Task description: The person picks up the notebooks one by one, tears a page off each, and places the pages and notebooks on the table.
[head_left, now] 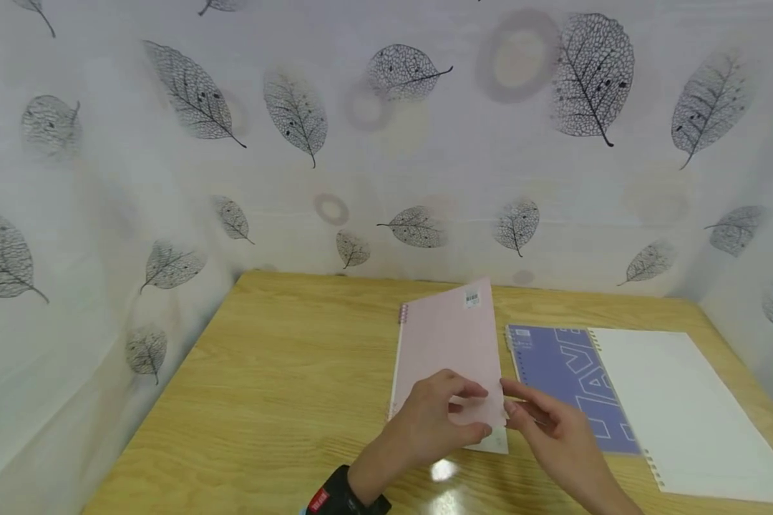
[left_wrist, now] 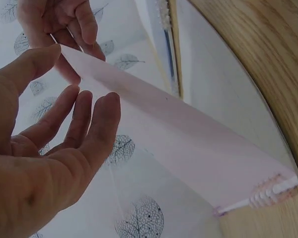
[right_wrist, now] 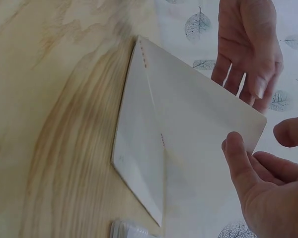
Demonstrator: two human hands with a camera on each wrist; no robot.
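Observation:
A pink spiral notebook point(head_left: 447, 350) lies on the table with its cover lifted along the right side. The cover's pale inner face point(right_wrist: 203, 104) shows in the right wrist view. My left hand point(head_left: 434, 411) is over the pink outer side, thumb and fingers spread apart; in the left wrist view its thumb tip appears beside the cover's corner. By the cover's free edge is my right hand point(head_left: 554, 433), its fingers reaching the inner side in the right wrist view while the thumb stands away from the edge. Firm contact is hard to judge.
To the right, a second spiral notebook lies open, with a purple lettered side point(head_left: 563, 386) and a white page point(head_left: 696, 408). A wooden table point(head_left: 264, 386) carries both notebooks. Leaf-printed curtains point(head_left: 335, 179) stand behind and at the sides. A dark wristband point(head_left: 344, 493) sits on the left wrist.

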